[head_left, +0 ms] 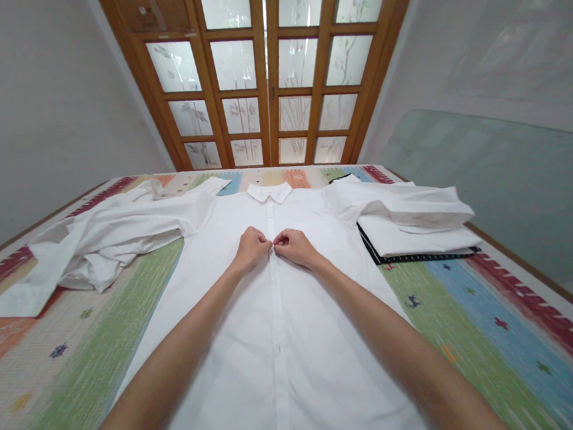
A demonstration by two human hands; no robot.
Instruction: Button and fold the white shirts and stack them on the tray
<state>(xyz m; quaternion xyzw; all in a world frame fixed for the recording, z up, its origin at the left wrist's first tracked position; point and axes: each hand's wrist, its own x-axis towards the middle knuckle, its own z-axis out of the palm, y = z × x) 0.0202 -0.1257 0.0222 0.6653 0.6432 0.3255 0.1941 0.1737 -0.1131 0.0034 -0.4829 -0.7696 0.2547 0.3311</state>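
Observation:
A white button-up shirt lies spread out front side up, its collar at the far end and its sleeves stretched to both sides. My left hand pinches the shirt's front placket from the left, around chest height. Opposite it, fingertips almost touching, my right hand pinches the same strip from the right. A button is probably between the fingertips, but they hide it. Along the placket below, small buttons show faintly.
A colourful striped cloth covers the table. Another crumpled white garment lies under the left sleeve. Folded white and black dotted fabric sits beneath the right sleeve. Beyond are wooden doors with glass panes; a glass sheet leans at right.

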